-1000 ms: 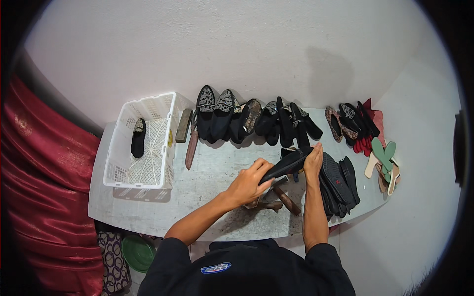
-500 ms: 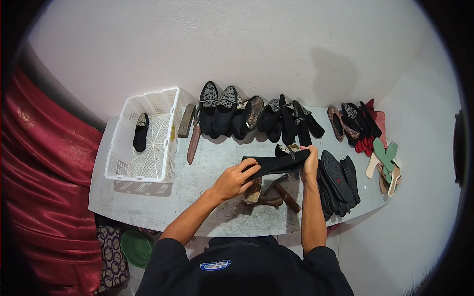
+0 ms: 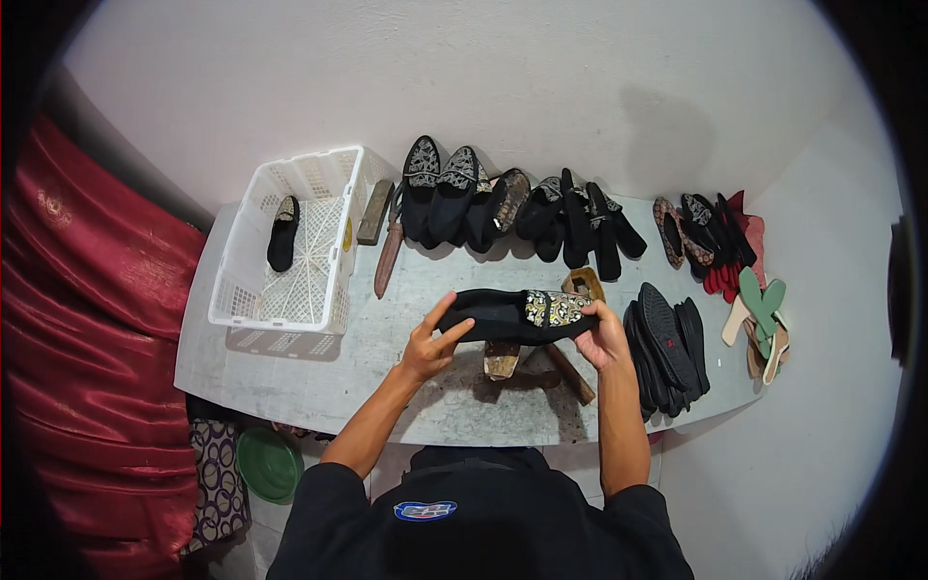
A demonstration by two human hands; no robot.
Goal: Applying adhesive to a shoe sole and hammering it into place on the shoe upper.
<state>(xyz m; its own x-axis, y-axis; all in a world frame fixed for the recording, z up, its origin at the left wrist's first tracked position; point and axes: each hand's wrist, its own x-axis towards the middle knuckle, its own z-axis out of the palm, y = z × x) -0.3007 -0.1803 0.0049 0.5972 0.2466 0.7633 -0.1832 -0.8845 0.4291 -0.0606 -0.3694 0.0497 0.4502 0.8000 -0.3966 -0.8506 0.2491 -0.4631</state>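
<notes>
Between my hands, above the table, is a black slip-on shoe (image 3: 491, 314) with a black-and-gold patterned upper. Its open top faces up, heel to the left and toe to the right. My left hand (image 3: 430, 343) grips the heel end between thumb and fingers. The toe is pinched in my right hand (image 3: 603, 335). Below the shoe, a worn block (image 3: 501, 360) and a hammer with a wooden handle (image 3: 568, 375) lie partly hidden. Just beyond the toe stands a small yellowish container (image 3: 584, 282).
A white plastic basket (image 3: 220, 320) with one black shoe (image 3: 282, 234) inside stands left. Beside it lie a whetstone-like block (image 3: 375, 213) and a brown sheath (image 3: 389, 259). Several shoes (image 3: 454, 198) line the wall. Black soles (image 3: 665, 333) are stacked right, near green and beige insoles (image 3: 764, 307).
The shoe has turned from side-on to show its open top and patterned upper. Both hands have shifted their hold, and the left has moved slightly left.
</notes>
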